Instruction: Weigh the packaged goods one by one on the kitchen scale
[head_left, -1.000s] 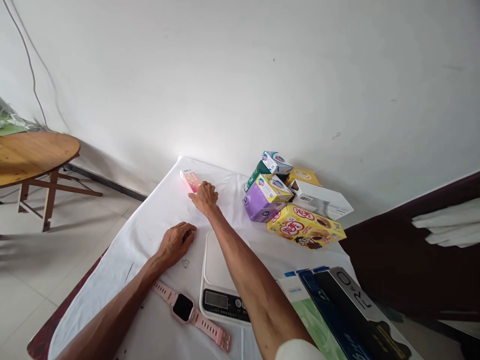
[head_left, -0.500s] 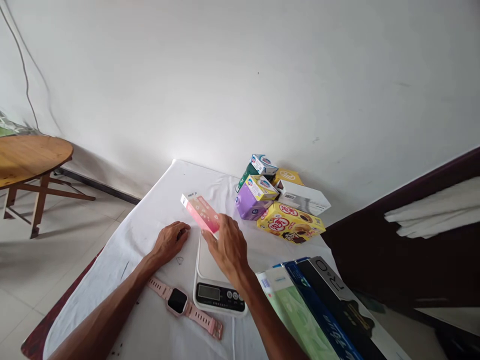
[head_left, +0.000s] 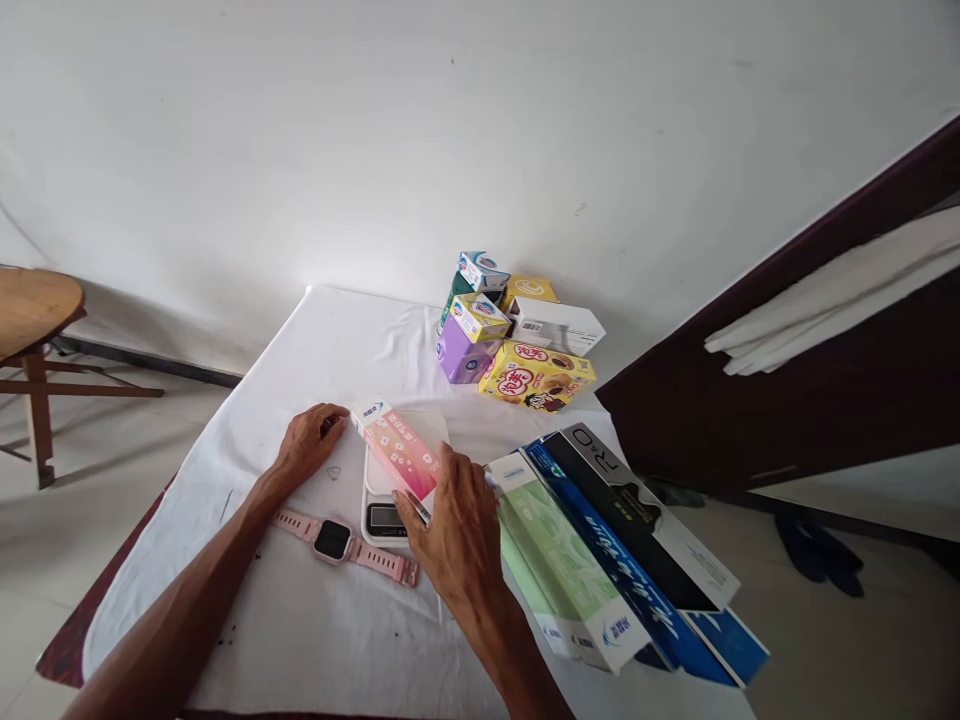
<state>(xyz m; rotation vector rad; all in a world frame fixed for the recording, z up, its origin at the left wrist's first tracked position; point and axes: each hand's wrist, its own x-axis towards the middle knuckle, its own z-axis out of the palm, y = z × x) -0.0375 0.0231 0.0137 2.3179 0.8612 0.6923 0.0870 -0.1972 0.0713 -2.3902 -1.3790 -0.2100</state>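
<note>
Moved since the frame one second back: the pink box [head_left: 397,448], brought from the far part of the white-clothed tabletop [head_left: 315,620] to over the digital kitchen scale [head_left: 381,488] by the right hand [head_left: 459,525]. The left hand [head_left: 309,443] shows no clear shift against the tabletop.

Step in hand, in my judgement: positioning the box at the scale. Whether it bears on the scale cannot be told from where I stand. A sound next move would call for levelling the box and keeping its near end off the display [head_left: 386,518].

Position relative to the grip: the box extends forward and leftward from the right-hand grip, which pinches its near end between thumb and fingers. Its far end lies just beside the left fingertips; contact cannot be confirmed. The left-hand grip is loosely curled, with nothing seen in it. A pink smartwatch [head_left: 332,540] lies near the scale.
</note>
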